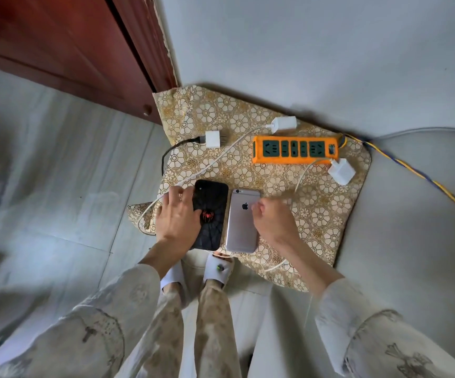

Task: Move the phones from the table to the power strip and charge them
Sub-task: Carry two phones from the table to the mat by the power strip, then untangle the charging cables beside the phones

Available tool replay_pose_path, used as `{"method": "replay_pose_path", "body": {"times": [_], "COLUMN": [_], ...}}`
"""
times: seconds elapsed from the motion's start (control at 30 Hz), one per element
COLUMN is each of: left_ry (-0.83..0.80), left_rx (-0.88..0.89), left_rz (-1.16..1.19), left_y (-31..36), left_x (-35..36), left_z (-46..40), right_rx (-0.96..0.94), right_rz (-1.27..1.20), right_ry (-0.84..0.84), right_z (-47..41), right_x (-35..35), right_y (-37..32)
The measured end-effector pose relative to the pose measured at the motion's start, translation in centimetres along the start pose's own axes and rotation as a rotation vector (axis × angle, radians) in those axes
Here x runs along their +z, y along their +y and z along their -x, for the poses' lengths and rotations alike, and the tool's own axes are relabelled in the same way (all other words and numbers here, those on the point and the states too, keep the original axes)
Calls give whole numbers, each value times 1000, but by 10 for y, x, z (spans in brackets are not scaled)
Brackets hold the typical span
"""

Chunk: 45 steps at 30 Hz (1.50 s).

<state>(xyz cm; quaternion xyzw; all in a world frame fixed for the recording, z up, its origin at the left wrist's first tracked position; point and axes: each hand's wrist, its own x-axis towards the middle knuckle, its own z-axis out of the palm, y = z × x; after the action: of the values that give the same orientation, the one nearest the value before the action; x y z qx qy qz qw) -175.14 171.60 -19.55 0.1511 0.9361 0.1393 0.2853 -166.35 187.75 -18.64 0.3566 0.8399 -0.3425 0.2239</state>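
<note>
Small desk (330,214) under a gold-and-cream floral cloth, pushed into a corner: pale wall (302,50) behind, dark red wooden door (70,50) to the left, grey marbled floor tiles (57,173) below. A pale rounded seat edge (411,200) sits to the right of the desk, only partly in view.

Two phones lie face down, side by side and touching, near the front edge. Black phone (212,211): case with a web pattern and a red spider emblem. Silver phone (243,222): Apple logo on the back, no other readable writing.

Left hand (178,216) lies over the black phone's left side, fingers spread and fairly straight, touching the case. Right hand (272,222) is just right of the silver phone with fingers curled inward; cannot tell whether it pinches the white cable (301,175) passing there.

Orange power strip (295,150) with dark green sockets sits at the back, well apart from the phones; all visible sockets unoccupied. Its blue-and-yellow twisted cord (411,173) runs off right, cut by the frame edge. Three white chargers (285,124) lie unplugged around the strip: one behind it, one (342,170) at its front right corner, one (212,139) to the left with a black cable (171,151) drooping over the desk edge.

White slippers (219,268) and patterned trousers show below the desk; the cables' phone ends are hidden by hands and phones.
</note>
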Motion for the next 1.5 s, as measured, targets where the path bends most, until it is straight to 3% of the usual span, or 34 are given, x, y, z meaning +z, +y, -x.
{"method": "replay_pose_path", "body": {"times": [0.3, 0.5, 0.67, 0.77, 0.9, 1.13, 1.2, 1.33, 1.5], "left_ry": [-234, -260, -271, -275, -265, -256, -254, -243, -255], "left_rx": [54, -11, -31, -37, -50, -48, -43, -32, -35], "left_rz": [-206, -187, -181, -169, -153, -148, -147, -154, -149], "left_y": [-26, -15, -12, -10, -9, -7, -7, -8, -8], "left_x": [-1, 6, 4, 3, 1, 0, 1, 2, 1], "left_z": [-48, -52, -52, -52, -50, -50, -50, -50, -51], "right_rx": [-448, -594, -672, -668, -526, -223, -179, -163, -219], "right_rz": [229, 638, 785, 687, 337, -140, -183, -268, -167], "right_ry": [299, 158, 212, 277, 412, 216, 113, 60, 25], "right_z": [-81, -127, -134, -136, -130, -106, -105, -111, -112], "right_x": [-24, 1, -3, -25, -73, -109, -101, -92, -93], "right_y": [-63, -99, -107, -102, -82, -21, -7, 6, 10]}}
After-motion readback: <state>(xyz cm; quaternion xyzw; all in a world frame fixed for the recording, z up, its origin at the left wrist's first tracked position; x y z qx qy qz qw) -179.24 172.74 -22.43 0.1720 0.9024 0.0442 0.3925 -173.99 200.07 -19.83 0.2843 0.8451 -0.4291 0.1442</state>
